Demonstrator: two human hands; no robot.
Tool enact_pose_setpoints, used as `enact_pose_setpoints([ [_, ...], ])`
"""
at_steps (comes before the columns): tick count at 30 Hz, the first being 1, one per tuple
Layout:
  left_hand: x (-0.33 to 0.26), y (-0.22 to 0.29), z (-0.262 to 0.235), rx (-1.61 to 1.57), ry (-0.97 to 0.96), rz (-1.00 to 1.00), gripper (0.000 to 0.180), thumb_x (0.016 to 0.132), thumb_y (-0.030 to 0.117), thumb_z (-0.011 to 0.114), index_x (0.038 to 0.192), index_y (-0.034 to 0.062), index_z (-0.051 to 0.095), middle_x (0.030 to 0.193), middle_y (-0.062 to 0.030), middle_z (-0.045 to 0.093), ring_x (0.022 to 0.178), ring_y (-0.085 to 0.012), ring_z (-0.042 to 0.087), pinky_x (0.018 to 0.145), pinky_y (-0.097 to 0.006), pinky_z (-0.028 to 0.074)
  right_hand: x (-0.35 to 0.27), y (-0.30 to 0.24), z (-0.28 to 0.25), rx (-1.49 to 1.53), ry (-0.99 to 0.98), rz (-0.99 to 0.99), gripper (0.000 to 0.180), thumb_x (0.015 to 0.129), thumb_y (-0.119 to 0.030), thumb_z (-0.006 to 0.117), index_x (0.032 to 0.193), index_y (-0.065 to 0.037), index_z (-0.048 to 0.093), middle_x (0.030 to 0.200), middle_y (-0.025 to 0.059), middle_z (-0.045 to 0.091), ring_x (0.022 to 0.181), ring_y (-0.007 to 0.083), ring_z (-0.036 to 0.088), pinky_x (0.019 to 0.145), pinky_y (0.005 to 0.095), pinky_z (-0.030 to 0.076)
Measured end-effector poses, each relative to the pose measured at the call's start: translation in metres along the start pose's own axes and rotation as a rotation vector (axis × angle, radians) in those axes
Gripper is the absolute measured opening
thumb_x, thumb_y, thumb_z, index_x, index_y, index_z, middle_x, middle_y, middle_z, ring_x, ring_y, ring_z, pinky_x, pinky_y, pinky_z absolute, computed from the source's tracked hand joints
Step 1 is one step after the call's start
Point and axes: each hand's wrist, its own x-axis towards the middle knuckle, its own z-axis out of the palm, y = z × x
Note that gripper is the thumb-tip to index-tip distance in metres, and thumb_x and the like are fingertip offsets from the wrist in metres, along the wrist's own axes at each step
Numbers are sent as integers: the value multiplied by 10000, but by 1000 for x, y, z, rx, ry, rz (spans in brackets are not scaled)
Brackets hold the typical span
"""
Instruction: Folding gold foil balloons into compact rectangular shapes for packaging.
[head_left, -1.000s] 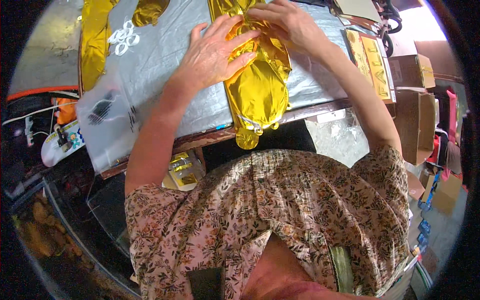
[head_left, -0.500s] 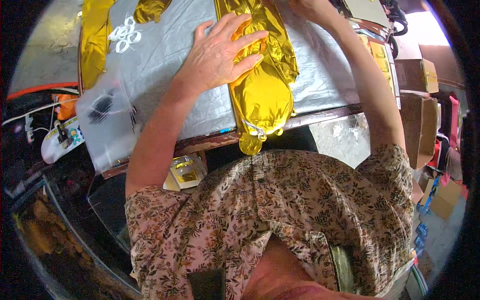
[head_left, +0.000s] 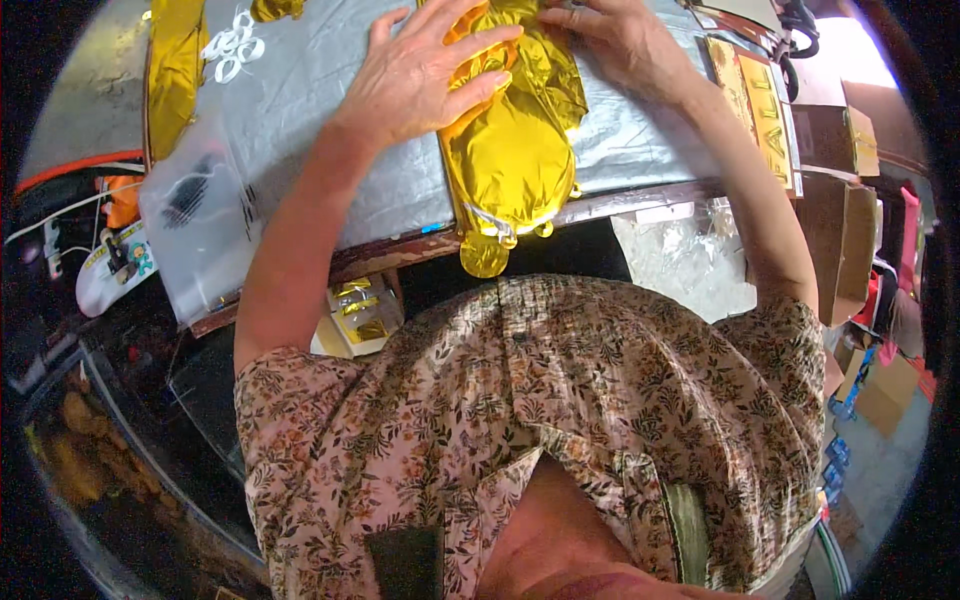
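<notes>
The fingers of the left hand were spread well apart, thumb and forefinger stretched to the right across the gold foil piece, with no visible grip closed on it. The foil lay beneath and beyond these fingertips, its smooth, rounded part stretching from under the thumb toward the person. The right hand was on the other side, its fingers fairly close together and pointing inward at the foil's crumpled right part near the upper rim; whether they pinched it or only touched it, I cannot tell. Between the two hands the gold was creased and shiny. Its near end tapered past a few small nubs to a round tab, which hung over the front edge of the table, whose silver cover spread out wrinkled on both sides. Farther left on that cover were some white rings, and beyond them a long strip of gold foil at the table's left edge. A clear plastic bag draped over the near left corner, with a skateboard beside it. To the right were a yellow package and, off the table, an open cardboard box.
</notes>
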Motion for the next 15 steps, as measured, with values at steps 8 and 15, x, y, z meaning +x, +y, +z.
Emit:
enact_pose_setpoints([
  [8, -12, 5, -1, 215, -219, -146, 508, 1002, 467, 607, 1489, 336, 551, 1569, -53, 454, 1457, -288, 423, 1163, -551, 276, -6, -12, 6, -215, -3, 87, 347, 952, -195, 677, 1291, -127, 694, 1212, 87, 646, 1062, 291, 607, 922, 409, 474],
  [15, -10, 4, 1, 192, -222, -143, 501, 1008, 466, 601, 1489, 336, 548, 1570, -47, 451, 1458, -274, 423, 1164, -554, 271, 16, 3, 11, -452, -11, 193, 388, 938, -252, 677, 1316, -163, 683, 1207, 91, 628, 1075, 292, 569, 908, 416, 472],
])
